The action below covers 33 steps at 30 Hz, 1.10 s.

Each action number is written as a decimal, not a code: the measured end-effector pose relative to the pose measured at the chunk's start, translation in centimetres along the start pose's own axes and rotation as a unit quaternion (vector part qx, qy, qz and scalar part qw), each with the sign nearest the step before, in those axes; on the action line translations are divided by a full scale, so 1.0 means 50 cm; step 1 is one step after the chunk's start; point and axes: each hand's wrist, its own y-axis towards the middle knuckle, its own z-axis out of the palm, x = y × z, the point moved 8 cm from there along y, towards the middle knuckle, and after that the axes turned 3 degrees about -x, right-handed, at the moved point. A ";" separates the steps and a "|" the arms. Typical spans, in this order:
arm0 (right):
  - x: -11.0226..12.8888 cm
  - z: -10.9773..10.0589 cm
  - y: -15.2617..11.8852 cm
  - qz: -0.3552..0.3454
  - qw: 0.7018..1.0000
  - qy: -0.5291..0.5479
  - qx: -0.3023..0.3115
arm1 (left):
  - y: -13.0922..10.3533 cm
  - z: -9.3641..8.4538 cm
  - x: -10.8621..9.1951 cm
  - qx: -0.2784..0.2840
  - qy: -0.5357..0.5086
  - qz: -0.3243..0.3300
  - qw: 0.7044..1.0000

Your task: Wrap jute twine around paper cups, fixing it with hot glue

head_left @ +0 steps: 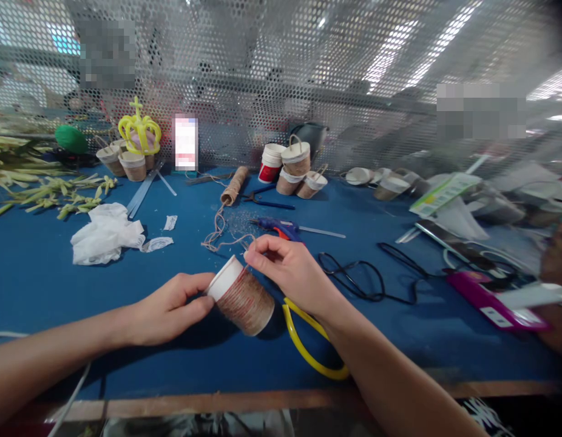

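A paper cup [249, 301] wrapped in brown twine tilts above the blue table, its white upper band bare. My left hand [176, 308] grips it by the rim, thumb and fingers closed. At the cup's upper side, my right hand [285, 264] pinches the twine [217, 243] between thumb and fingertips. That strand runs loosely back to a twine roll [235, 185]. A yellow looped handle [303, 346] shows under my right wrist; the rest of it is hidden. Just beyond my right hand lies a blue glue gun [281, 228] with a clear glue stick in it.
Dark-handled pliers [269, 201] lie behind the glue gun. Several twine-wrapped cups [295, 161] stand by the mesh screen. Crumpled white material [108, 233] is at left, a black cable [367, 285] at right. Another person's hand [556, 261] shows at the right edge near a purple object [485, 303].
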 end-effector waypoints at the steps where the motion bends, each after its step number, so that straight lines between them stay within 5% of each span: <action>1: 0.000 0.000 0.000 0.000 1.000 -0.002 -0.001 | 0.000 0.000 -0.001 -0.001 0.003 0.002 1.000; 33: 0.012 0.001 -0.009 -0.022 0.999 -0.025 -0.021 | -0.001 -0.004 -0.021 -0.014 0.016 0.045 0.999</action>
